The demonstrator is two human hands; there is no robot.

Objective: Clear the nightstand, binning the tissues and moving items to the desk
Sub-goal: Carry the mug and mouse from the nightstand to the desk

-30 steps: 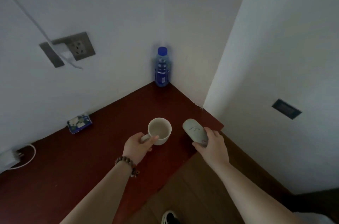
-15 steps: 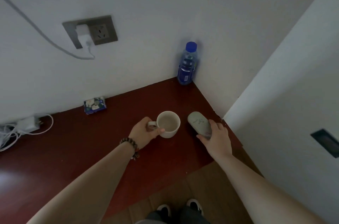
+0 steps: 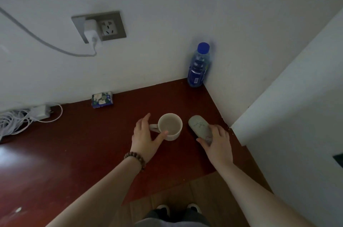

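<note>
A white mug [image 3: 171, 126] stands on the dark red desk top [image 3: 92, 143]. My left hand [image 3: 146, 137] is beside its handle with fingers spread, thumb touching the mug's wall, not gripping. To the right lies a pale green oval case [image 3: 199, 128]. My right hand [image 3: 216, 143] rests on its near end, fingers loosely around it. A blue-capped water bottle [image 3: 198, 67] stands in the corner against the wall. A small floral tissue pack [image 3: 102, 99] leans at the wall.
A charger and a tangle of white cables [image 3: 24, 115] lie at the left by the wall. A wall socket [image 3: 100, 26] holds a plug with a cable running left. A white wall [image 3: 297, 115] closes off the right side. My feet show below the desk's edge.
My left hand has let go of the mug's handle and spread its fingers. The mug and the case now rest on the desk. The view has tilted and shifted.
</note>
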